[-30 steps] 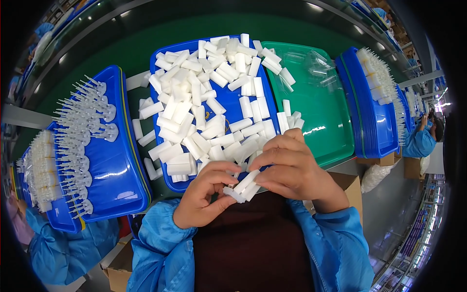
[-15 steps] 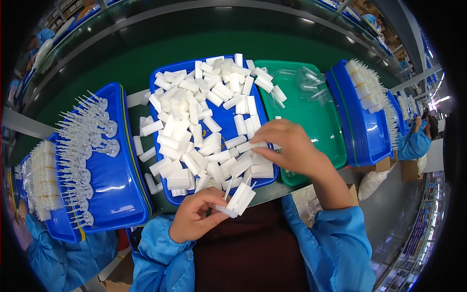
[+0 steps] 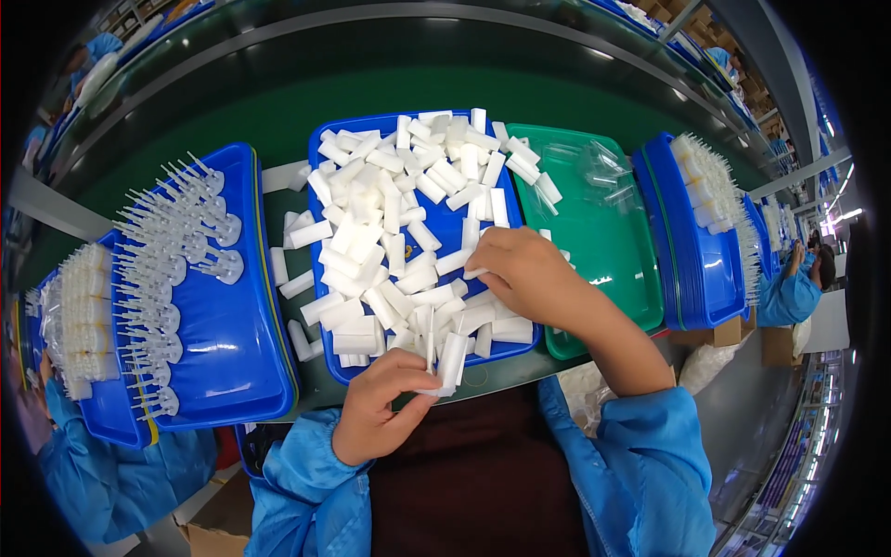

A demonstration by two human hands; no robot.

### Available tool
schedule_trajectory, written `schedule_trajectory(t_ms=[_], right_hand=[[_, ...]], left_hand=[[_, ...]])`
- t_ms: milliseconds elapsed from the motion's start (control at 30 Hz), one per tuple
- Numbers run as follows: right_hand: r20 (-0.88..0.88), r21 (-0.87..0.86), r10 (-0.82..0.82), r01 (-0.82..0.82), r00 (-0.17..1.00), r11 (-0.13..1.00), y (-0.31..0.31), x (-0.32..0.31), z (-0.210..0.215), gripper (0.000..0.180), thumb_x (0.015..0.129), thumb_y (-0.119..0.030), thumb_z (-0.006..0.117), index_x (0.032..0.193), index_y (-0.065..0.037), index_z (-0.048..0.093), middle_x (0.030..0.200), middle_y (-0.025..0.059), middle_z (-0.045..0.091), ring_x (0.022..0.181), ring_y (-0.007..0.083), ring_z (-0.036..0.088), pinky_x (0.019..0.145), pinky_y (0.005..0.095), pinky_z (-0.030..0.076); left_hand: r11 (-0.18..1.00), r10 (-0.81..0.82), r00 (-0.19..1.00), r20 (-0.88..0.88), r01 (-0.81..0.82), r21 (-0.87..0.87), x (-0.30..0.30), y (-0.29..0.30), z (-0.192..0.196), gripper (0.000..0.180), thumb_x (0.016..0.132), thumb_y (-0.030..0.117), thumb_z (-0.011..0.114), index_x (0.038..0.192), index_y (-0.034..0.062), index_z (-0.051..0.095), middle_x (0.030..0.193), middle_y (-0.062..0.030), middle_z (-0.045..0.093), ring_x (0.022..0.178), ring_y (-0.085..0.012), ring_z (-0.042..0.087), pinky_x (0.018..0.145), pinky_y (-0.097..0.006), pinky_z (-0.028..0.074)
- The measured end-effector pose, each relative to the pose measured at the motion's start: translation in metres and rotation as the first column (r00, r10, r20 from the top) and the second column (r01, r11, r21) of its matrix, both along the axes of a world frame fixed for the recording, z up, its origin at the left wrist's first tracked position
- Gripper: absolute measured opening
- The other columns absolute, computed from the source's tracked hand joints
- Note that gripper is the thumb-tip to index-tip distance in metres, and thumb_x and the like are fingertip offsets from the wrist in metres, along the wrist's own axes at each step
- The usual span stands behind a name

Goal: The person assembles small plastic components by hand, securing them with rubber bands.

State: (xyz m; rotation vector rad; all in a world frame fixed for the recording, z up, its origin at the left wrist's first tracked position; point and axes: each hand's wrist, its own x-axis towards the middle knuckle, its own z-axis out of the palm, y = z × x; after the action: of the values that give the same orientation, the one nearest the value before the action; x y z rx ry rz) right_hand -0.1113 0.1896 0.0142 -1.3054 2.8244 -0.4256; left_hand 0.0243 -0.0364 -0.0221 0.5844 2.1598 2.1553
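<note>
My left hand (image 3: 388, 401) is closed on the base of a clear plastic piece with thin upright prongs (image 3: 430, 345), just past the near edge of a blue tray (image 3: 450, 223). A white foam block (image 3: 452, 358) sits upright on that piece, beside a bare prong. Over the right part of the tray, my right hand (image 3: 531, 274) has its thumb and fingers pinched on another white block (image 3: 474, 273), mostly hidden by the fingers. A loose heap of white foam blocks (image 3: 367, 218) fills much of the tray.
A green tray (image 3: 603, 255) with clear plastic parts (image 3: 605, 169) adjoins on the right. Beyond it stand stacked blue trays (image 3: 719, 269) of assembled pieces. On the left, another blue tray (image 3: 227, 357) carries rows of pronged plastic pieces (image 3: 172, 255). Stray blocks lie between the trays.
My right hand has shifted left and closed on a block from the heap. The piece in my left hand has turned more upright. The whole view has shifted slightly.
</note>
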Motion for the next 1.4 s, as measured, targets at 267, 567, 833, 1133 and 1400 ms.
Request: schedule_trajectory(t_ms=[267,567,833,1133,1400], right_hand=[[0.438,-0.514,-0.097,0.338,0.894,0.789,0.002,0.034,0.031,0.028,0.076,0.007,0.053,0.101,-0.003,0.064,0.09,0.0066,0.059,0.075,0.0132,0.058,0.061,0.0231,0.047],[0.769,-0.619,0.146,0.668,0.622,0.413,-0.001,0.056,0.014,0.033,0.084,0.006,0.049,0.117,0.0,0.049,0.096,0.0091,0.061,0.087,0.012,0.059,0.075,0.0241,0.047],[0.749,-0.571,0.085,0.575,0.657,0.586,0.006,0.054,0.005,0.023,0.084,0.005,0.055,0.107,0.003,0.055,0.098,0.0092,0.062,0.091,0.0121,0.06,0.08,0.0259,0.047],[0.787,-0.555,0.122,0.607,0.605,0.569,0.007,0.056,0.006,0.023,0.084,0.005,0.055,0.107,0.004,0.058,0.099,0.0089,0.063,0.091,0.0123,0.06,0.08,0.0263,0.048],[0.665,-0.612,0.056,0.5,0.745,0.613,0.005,0.053,0.006,0.024,0.078,-0.001,0.061,0.102,-0.002,0.066,0.086,0.0034,0.062,0.074,0.0087,0.055,0.065,0.0229,0.046]], left_hand=[[0.986,-0.006,0.95,-0.311,-0.046,-0.159,-0.006,0.011,0.003,0.033,0.069,-0.01,0.064,0.098,0.0054,0.067,0.096,-0.0098,0.058,0.077,-0.0258,0.059,0.065,-0.031,0.047],[0.972,-0.129,0.863,-0.489,0.012,-0.235,-0.012,0.02,0.0,0.038,0.065,-0.008,0.069,0.099,0.0078,0.065,0.1,-0.0091,0.059,0.072,-0.0255,0.057,0.061,-0.031,0.047],[0.967,-0.133,0.859,-0.494,0.004,-0.254,-0.012,0.021,-0.001,0.039,0.062,-0.008,0.069,0.097,0.0087,0.065,0.104,-0.0119,0.059,0.073,-0.0267,0.059,0.058,-0.032,0.048],[0.977,-0.068,0.886,-0.459,-0.034,-0.209,-0.011,0.021,-0.004,0.038,0.063,-0.009,0.067,0.096,0.0081,0.065,0.107,-0.0136,0.059,0.072,-0.0282,0.06,0.058,-0.032,0.048],[0.976,-0.07,0.909,-0.41,-0.022,-0.215,-0.012,0.021,-0.006,0.034,0.065,-0.009,0.066,0.094,0.0077,0.065,0.107,-0.014,0.06,0.072,-0.0297,0.06,0.06,-0.034,0.048]])
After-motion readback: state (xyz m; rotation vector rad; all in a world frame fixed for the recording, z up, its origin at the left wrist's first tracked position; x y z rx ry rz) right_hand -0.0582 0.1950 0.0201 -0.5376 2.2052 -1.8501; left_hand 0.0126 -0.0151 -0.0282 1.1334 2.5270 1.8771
